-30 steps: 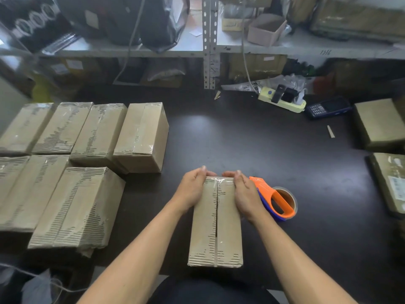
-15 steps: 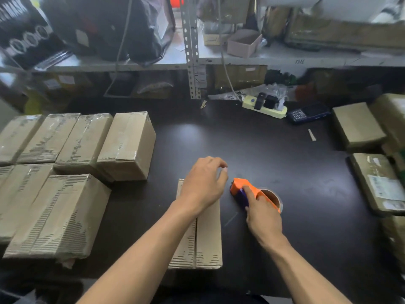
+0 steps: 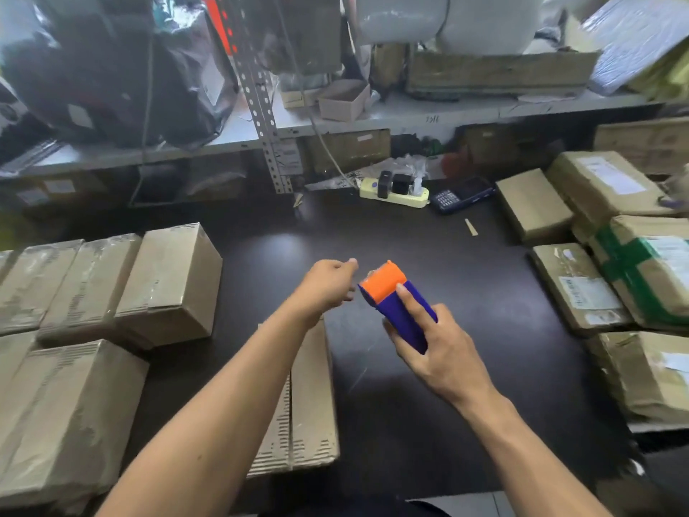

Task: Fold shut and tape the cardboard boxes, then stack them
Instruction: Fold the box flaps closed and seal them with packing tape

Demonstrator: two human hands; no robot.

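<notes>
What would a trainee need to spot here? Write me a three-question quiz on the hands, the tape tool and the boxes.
1. True or false: the right hand holds the orange-and-purple plastic tape dispenser off the black table.
2. The brown cardboard box with a centre seam lies: A) under the left forearm, B) on the shelf, C) in the right hand.
3. Fill in: the left hand reaches toward the dispenser's ______ end.

Key: 1 true; 2 A; 3 orange.

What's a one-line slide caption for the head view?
Right hand lifts the tape dispenser over the box on the black table; left hand reaches for the tape end.
</notes>
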